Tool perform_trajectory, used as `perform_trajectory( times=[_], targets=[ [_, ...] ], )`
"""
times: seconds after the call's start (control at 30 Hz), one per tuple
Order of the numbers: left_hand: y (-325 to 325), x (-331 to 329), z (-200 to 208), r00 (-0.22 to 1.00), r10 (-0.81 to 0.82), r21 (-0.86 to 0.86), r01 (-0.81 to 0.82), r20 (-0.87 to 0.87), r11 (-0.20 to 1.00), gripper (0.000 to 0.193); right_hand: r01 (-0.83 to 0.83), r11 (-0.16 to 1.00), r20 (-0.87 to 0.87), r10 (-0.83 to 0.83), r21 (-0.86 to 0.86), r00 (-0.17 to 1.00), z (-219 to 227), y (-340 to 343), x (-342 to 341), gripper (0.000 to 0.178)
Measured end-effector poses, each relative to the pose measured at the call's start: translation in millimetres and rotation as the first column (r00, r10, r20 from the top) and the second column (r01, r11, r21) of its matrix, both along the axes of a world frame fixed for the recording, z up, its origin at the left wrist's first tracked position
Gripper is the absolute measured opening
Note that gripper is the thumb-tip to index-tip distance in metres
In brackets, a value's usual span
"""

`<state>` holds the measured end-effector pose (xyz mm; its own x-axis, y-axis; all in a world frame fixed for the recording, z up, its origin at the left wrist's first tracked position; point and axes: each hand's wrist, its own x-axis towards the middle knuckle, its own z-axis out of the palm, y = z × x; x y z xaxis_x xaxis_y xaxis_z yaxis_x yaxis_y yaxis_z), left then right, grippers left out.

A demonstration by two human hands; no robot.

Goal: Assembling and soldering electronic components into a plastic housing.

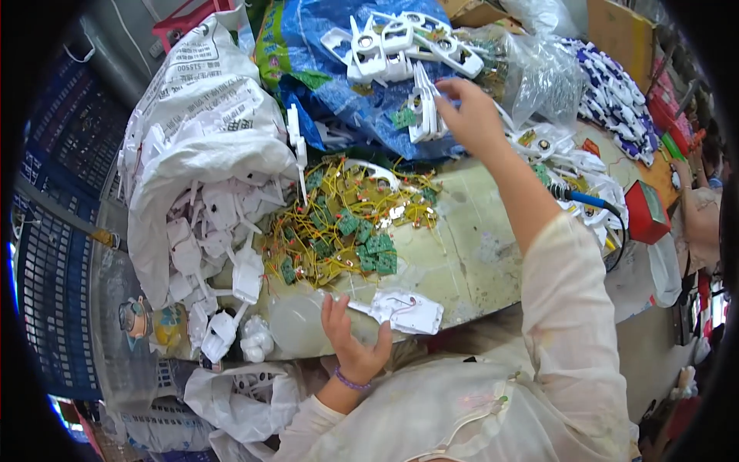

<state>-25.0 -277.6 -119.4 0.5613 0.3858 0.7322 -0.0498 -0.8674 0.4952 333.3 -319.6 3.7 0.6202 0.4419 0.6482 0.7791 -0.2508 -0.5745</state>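
Observation:
At the table's front edge, my left hand [356, 350] is open with its fingers apart and a purple beaded bracelet at the wrist. Just beyond it lies a white plastic housing [414, 312] with a thin red wire inside. A translucent round dish [296, 323] sits to the hand's left. My right hand [471, 117] reaches far out, thumb and forefinger closed at the edge of a bunch of slim white plastic parts [425, 108] on a blue bag [308, 38]. In the middle is a pile of green circuit boards with yellow wires [354, 223].
A white woven sack [208, 85] spills white plastic parts at the left. More white frames [408, 42] lie on the blue bag. To the right are a blue-handled soldering iron [586, 199], a red box [647, 212] and purple-and-white parts [613, 96]. Another person's arm [699, 212] shows at far right.

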Motion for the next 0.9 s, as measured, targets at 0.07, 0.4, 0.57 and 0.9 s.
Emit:
perform_trajectory(
  times=[0.07,0.4,0.57,0.9],
  targets=[
    [2,-1,1,1.0,-0.016,0.004,0.016,-0.006,1.0,0.086,0.187,0.981,0.063,-0.184,-0.041,0.981,13,21,38,0.026],
    [0,-15,-14,0.998,-0.038,0.201,0.028,0.047,0.979,0.064,0.302,0.947,-0.022,-0.306,-0.111,0.952,48,100,99,0.039],
    [2,-17,-9,0.999,-0.05,0.224,0.047,0.011,0.973,0.048,0.22,0.964,-0.401,-0.263,-0.15,0.878,50,132,104,0.061],
    [4,-10,0,0.994,-0.109,0.178,0.103,0.026,0.979,0.022,0.065,0.936,-0.769,0.244,0.346,0.591,115,70,121,0.025]
  ],
)
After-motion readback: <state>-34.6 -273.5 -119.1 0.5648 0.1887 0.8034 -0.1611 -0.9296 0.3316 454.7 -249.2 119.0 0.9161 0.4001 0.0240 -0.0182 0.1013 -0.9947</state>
